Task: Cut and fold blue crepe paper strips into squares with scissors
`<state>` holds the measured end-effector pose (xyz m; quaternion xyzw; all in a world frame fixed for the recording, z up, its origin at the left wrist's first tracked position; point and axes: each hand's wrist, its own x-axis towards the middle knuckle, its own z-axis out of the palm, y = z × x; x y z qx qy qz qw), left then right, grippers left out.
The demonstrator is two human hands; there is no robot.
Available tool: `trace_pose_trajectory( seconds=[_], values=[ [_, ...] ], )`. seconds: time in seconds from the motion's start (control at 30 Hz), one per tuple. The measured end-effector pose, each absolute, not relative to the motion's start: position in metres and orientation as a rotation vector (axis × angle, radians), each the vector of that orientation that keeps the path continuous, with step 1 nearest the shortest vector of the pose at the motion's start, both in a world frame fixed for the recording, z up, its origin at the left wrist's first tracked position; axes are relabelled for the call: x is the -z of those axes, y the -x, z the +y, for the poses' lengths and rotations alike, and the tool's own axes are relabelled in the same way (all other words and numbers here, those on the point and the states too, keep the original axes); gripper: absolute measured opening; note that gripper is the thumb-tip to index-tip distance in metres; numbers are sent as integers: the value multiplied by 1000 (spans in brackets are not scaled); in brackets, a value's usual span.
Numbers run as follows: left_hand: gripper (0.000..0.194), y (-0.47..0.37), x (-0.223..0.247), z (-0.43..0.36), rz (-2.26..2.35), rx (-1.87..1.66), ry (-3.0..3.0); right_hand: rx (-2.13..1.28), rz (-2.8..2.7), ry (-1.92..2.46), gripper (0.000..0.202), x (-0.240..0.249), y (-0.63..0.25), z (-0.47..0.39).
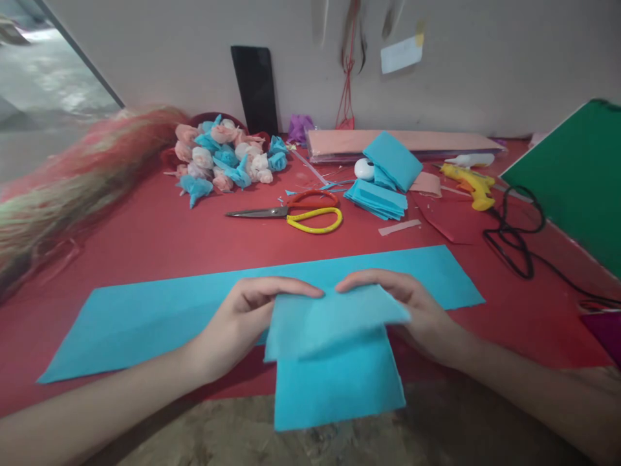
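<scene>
Between both hands is a piece of blue crepe paper [337, 382], bent over along its top edge so one flap lies in front and a longer part hangs below. My left hand [247, 317] grips its upper left edge, the fingers behind the paper out of sight. At the upper right, my right hand [412, 310] pinches the same fold with its thumb along the top. Under and behind the hands, a long blue crepe paper strip [145, 317] lies flat on the red table [160, 243].
Scissors [286, 212] with red and yellow handles lie beyond the strip. Paper flowers [226, 155] are heaped at the back left. Folded blue paper pieces [376, 199] sit near a yellow glue gun [468, 183] with a black cord. A green board [577, 181] stands at right.
</scene>
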<state>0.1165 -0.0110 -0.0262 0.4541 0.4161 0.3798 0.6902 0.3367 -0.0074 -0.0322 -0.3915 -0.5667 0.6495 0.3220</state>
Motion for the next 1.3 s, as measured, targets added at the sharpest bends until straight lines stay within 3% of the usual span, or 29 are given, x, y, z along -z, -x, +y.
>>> trace_pose_trajectory(
  seconds=[0.37,0.67,0.87,1.17,1.3],
  values=[
    [14,-108,25,-12,829,-703,-1120,-1929,-1323,767,14,30,-340,-9],
    [59,-104,29,-10,482,-694,-1604,-2081,-1651,569,41,32,-338,-2],
    [48,-112,29,-17,491,-567,-1878,-2095,-1862,674,41,28,-330,-7],
    [48,-102,21,-9,764,-943,-1907,-1955,-1695,596,45,34,-349,4],
    [48,-102,23,-8,793,-971,-1925,-1779,-1582,796,38,29,-348,8]
  ],
)
